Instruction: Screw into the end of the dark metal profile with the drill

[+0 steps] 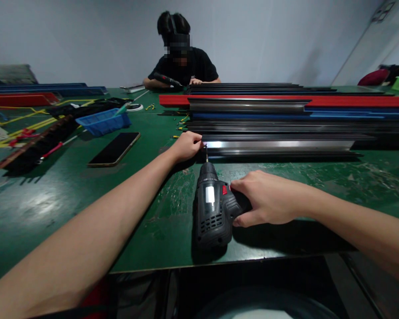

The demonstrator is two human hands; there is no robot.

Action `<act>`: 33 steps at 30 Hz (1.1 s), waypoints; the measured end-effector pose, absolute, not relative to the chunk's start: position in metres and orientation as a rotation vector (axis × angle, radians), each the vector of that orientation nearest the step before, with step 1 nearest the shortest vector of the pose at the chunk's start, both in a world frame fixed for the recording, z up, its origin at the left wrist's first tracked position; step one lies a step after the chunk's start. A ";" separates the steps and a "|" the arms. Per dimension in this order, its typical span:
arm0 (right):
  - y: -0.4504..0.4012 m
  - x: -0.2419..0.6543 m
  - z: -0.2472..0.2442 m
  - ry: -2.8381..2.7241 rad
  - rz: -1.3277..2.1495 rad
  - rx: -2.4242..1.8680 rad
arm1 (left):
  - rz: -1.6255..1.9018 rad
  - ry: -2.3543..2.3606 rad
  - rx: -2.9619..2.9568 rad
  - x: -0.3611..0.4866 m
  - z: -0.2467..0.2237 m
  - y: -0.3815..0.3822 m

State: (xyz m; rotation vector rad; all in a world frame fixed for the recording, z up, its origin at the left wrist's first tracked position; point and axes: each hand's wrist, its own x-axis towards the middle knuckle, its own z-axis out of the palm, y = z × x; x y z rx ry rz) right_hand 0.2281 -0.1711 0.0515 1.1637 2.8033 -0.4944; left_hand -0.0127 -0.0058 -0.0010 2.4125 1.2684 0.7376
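My right hand [264,197] is wrapped around the handle of a black cordless drill [213,208], which lies on its side low over the table and points away from me. Its bit [206,155] reaches the left end of a shiny silver-and-black metal profile [279,146]. At that same end, my left hand [187,146] is closed, thumb and forefinger together beside the bit's tip. Whether those fingers grip the profile's edge or a small part there is hidden.
More long profiles, black, blue and red [173,101], lie stacked behind. On the left are a phone [115,149], a blue basket [103,122], a red-handled screwdriver [51,152] and yellow wires. Across the green table [159,235], a person [186,66] works with another power tool [168,79].
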 end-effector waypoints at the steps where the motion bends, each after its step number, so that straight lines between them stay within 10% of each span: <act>1: -0.171 0.228 0.052 2.805 -0.489 1.163 | 0.733 1.270 2.412 -0.013 -0.001 -0.006; 33: -0.172 0.228 0.053 2.796 -0.476 1.167 | 0.741 1.268 2.399 -0.013 -0.003 -0.004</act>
